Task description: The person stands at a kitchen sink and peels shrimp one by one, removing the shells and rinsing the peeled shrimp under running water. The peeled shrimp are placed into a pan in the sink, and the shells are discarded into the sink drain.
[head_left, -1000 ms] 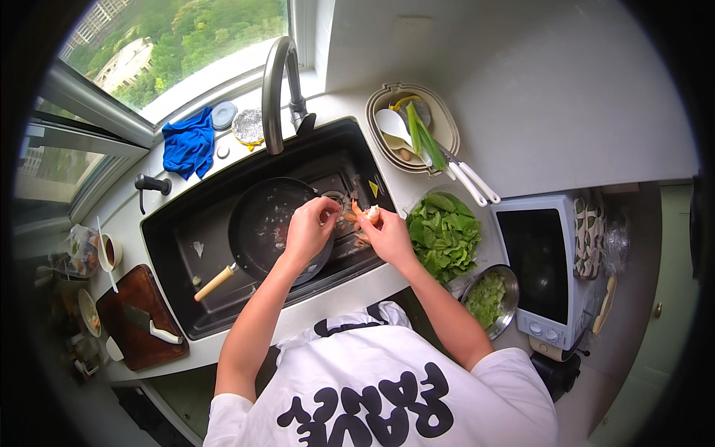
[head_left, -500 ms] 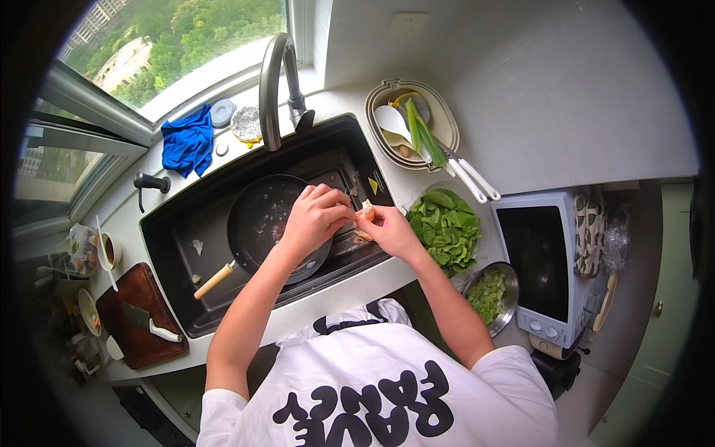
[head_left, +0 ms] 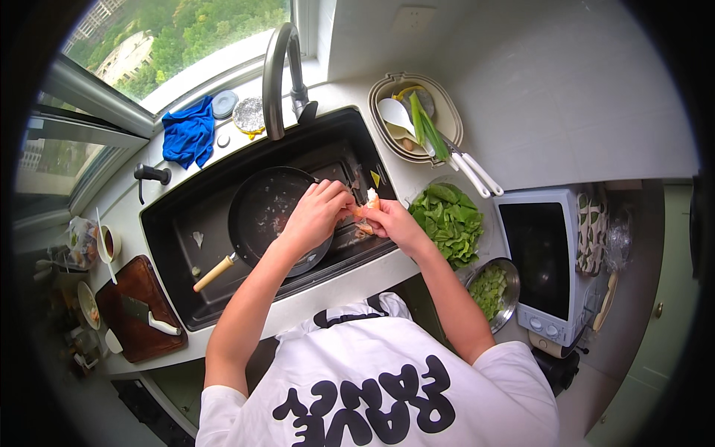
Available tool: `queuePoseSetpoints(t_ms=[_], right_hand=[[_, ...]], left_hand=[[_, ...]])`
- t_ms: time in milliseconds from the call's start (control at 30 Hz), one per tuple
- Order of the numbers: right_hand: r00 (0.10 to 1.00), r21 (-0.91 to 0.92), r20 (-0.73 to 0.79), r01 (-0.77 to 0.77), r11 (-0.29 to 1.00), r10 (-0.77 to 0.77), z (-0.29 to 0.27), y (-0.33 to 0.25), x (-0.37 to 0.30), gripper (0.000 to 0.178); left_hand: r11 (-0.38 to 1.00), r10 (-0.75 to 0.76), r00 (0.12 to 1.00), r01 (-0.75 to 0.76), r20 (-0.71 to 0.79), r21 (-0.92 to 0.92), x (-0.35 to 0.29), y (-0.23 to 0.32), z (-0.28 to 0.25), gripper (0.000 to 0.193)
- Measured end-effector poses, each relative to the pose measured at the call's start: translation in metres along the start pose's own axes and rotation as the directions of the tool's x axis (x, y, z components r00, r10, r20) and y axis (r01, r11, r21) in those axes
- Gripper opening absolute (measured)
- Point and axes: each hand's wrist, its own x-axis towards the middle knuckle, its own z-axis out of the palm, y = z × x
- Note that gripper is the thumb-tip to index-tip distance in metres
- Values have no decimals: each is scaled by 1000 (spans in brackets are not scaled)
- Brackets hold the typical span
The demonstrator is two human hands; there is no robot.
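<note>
Over the right part of a black sink (head_left: 212, 261), my two hands meet on a small orange-and-white shrimp (head_left: 372, 200). My right hand (head_left: 395, 222) pinches it between thumb and fingers, its pale end sticking up. The fingers of my left hand (head_left: 322, 212) are bent and closed on the shrimp's orange side; their tips are partly hidden. Below the hands, orange scraps (head_left: 364, 228) lie in the sink. A black frying pan (head_left: 257, 197) with a wooden handle sits in the sink under my left wrist, with pale bits and some liquid in it.
A tall faucet (head_left: 273, 82) arches over the sink's back edge. To the right are leafy greens (head_left: 447, 223), a metal bowl of chopped greens (head_left: 489, 292), nested basins (head_left: 380, 97) and a microwave (head_left: 540, 261). At left, a knife (head_left: 160, 322) lies on a brown cutting board (head_left: 134, 287).
The shrimp now stands up a little further from my right fingers, showing more of its pale end. Both hands stay together over the sink, and the view has shifted slightly.
</note>
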Motion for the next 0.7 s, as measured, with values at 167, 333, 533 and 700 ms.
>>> queuePoseSetpoints(t_ms=[167,333,533,700], right_hand=[[997,205,68,-36,978,23,-7,5,-3,30],[998,304,65,-31,952,11,-1,7,-8,26],[996,163,-21,84,983,-82,3,3,-14,23],[981,-150,-46,182,972,-190,14,-3,-17,22]], left_hand=[[984,-125,974,97,-190,-147,-6,0,-1,21],[939,-190,958,113,-215,-325,-4,19,0,29],[936,-144,984,102,-102,-338,-5,20,-19,20],[967,-107,986,73,-129,-244,-7,16,-20,21]])
